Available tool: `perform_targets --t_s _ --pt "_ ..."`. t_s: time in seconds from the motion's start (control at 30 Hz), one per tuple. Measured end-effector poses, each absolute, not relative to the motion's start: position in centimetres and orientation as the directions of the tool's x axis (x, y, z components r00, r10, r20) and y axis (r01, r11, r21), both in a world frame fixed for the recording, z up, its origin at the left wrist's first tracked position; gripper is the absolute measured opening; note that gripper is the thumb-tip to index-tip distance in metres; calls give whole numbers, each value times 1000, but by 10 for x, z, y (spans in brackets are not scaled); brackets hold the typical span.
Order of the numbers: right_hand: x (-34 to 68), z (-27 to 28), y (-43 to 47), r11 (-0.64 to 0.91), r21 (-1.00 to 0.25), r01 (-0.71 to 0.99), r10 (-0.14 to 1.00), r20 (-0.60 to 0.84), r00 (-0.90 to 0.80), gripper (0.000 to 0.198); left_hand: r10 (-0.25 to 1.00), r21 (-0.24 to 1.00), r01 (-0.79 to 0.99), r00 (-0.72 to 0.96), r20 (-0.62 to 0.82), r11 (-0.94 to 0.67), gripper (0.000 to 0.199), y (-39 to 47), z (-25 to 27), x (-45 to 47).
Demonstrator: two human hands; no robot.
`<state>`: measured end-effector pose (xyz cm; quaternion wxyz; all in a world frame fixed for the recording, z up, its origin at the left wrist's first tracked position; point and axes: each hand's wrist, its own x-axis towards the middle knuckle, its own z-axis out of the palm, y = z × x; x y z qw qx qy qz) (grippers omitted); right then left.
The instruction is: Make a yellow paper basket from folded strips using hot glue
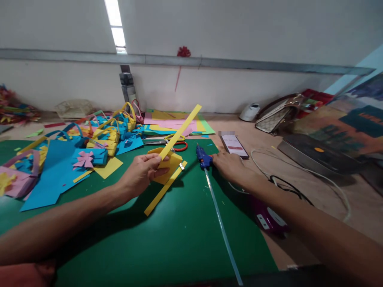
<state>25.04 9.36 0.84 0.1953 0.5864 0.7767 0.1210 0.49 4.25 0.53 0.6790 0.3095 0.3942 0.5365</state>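
My left hand (143,169) is closed on a yellow paper strip (182,129) that slants up and to the right. The same fingers hold a folded yellow paper piece (172,165). Another yellow strip (163,195) shows just below it, with a small shiny metal bit (182,166) at its upper end. My right hand (226,163) is closed around the handle side of a blue hot glue gun (204,157), partly hiding the handle. A long clear glue stick (220,217) runs out of the gun's back toward me.
A green mat (143,247) covers the table. Small paper baskets (104,139) and blue paper (50,171) sit left. Scissors (181,146) and stacked paper sheets (161,119) lie behind. A phone (235,145), white cable (323,175) and purple device (271,219) are on the right.
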Motion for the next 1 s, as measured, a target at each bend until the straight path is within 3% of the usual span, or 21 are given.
perform_targets --t_s 0.1,0.2,0.37,0.6,0.7,0.77,0.8,1.0 --pt "249 4 95 262 407 875 963 -169 -210 34 975 844 -488 111 -194 224 10 43 5 5" --pt "246 0 92 258 373 891 966 -127 -226 29 973 837 -495 126 -194 231 11 43 5 6" --pt "246 1 87 272 282 920 960 -17 -278 38 967 797 -548 131 -219 255 10 42 10 6" --pt "256 28 80 208 34 978 956 204 -211 32 978 765 -611 118 -170 206 10 47 6 4" --pt "259 37 76 152 -286 946 968 238 -84 33 979 763 -615 106 -173 201 12 47 5 5" --pt "258 39 70 125 -573 810 977 211 -1 33 978 770 -603 117 -173 208 9 47 5 5" --pt "256 39 66 133 -658 741 981 195 -3 34 977 774 -596 124 -172 212 7 47 6 5" --pt "234 31 34 215 -915 343 976 191 -101 32 974 788 -573 151 -168 224 11 45 9 5"
